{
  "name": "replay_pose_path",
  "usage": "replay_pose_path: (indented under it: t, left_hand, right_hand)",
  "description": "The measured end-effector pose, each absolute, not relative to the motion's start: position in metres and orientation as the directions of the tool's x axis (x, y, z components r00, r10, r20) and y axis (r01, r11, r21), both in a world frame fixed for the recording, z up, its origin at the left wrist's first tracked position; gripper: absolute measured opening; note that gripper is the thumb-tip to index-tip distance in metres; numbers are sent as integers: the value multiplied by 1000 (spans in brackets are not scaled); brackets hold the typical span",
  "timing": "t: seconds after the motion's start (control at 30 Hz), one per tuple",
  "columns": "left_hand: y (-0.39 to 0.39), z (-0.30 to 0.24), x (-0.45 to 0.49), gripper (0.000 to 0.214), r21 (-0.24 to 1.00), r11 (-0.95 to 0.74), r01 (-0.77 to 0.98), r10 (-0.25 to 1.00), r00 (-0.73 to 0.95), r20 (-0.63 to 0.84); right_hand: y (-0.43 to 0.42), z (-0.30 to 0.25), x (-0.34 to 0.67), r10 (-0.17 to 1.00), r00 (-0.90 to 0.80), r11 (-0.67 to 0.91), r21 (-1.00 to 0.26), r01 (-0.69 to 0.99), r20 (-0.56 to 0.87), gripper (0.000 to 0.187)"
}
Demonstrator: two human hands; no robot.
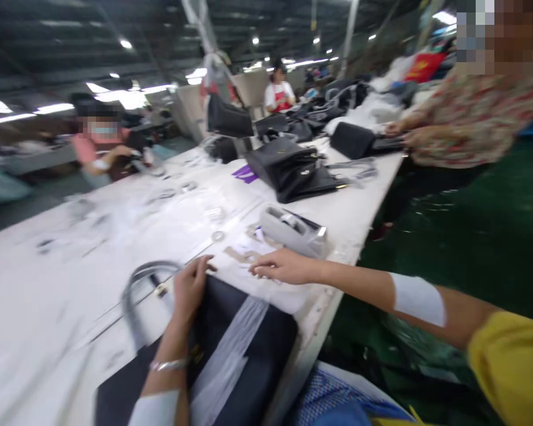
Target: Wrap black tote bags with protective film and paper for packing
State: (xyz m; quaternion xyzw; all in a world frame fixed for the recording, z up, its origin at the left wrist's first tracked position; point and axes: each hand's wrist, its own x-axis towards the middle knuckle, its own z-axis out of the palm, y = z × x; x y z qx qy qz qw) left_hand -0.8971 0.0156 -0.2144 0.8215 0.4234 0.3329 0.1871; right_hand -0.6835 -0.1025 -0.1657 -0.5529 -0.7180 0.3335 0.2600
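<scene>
A black handbag with a clear plastic strip across it lies on the white table right in front of me. Its grey handle arches to the left. My left hand, with a bracelet on the wrist, curls over the bag's top edge and grips it. My right hand reaches in from the right, its fingers stretched out low over the tabletop beside small paper scraps. It holds nothing that I can see. A grey tape dispenser stands just behind it.
A pile of black handbags sits further along the table, with a purple piece beside it. A person in a patterned top works at the right edge. Another person sits far left. Green floor lies right of the table.
</scene>
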Motion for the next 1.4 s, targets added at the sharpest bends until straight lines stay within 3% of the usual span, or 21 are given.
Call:
replay_pose_path:
  t: [0.27, 0.4, 0.5, 0.6, 0.73, 0.87, 0.93, 1.0, 1.07, 1.13, 1.27, 1.4]
  left_hand:
    - [21, -213, -915, 31, 680, -562, 471, 824, 254, 506]
    - [22, -215, -915, 30, 683, -530, 503, 848, 317, 425]
    - [25, -216, -915, 31, 666, -530, 525, 847, 359, 392]
    - [26, -215, -914, 32, 655, -545, 523, 838, 368, 404]
    - [22, -208, -913, 34, 606, -574, 552, 818, 424, 389]
    - [17, -204, -914, 36, 485, -649, 586, 760, 536, 368]
    - [18, -205, -915, 37, 443, -701, 559, 711, 600, 368]
    - [18, -205, -915, 35, 390, -752, 531, 657, 654, 375]
    - [17, -203, -914, 31, 318, -795, 517, 606, 681, 410]
    - [11, -199, -910, 27, 275, -831, 483, 556, 704, 442]
    - [-8, -193, -896, 32, 285, -904, 317, 411, 830, 378]
    - [-19, -193, -887, 36, 243, -923, 298, 376, 831, 410]
  right_hand:
    - [-65, -176, -747, 935, -329, 314, -749, 584, 135, 35]
    - [-66, -181, -750, 973, -180, 228, -755, 615, 147, 40]
    - [-65, -191, -746, 992, -104, 114, -798, 592, 65, 48]
    - [-63, -198, -747, 991, -124, 1, -924, 382, -51, 52]
    - [-58, -201, -754, 994, -104, -21, -999, 46, -26, 59]
    - [-55, -202, -750, 982, -186, -29, -998, -51, -19, 62]
    - [-60, -201, -737, 974, -225, 43, -999, 33, 35, 55]
    - [-72, -198, -717, 973, -218, 139, -953, 270, 80, 42]
    - [-91, -192, -695, 981, -179, 168, -814, 556, 81, 34]
    - [-115, -186, -675, 988, -152, 120, -676, 727, 12, 35]
    - [-151, -177, -659, 954, -225, 50, -633, 773, -199, 36]
    - [-153, -174, -665, 931, -284, 52, -687, 725, -229, 23]
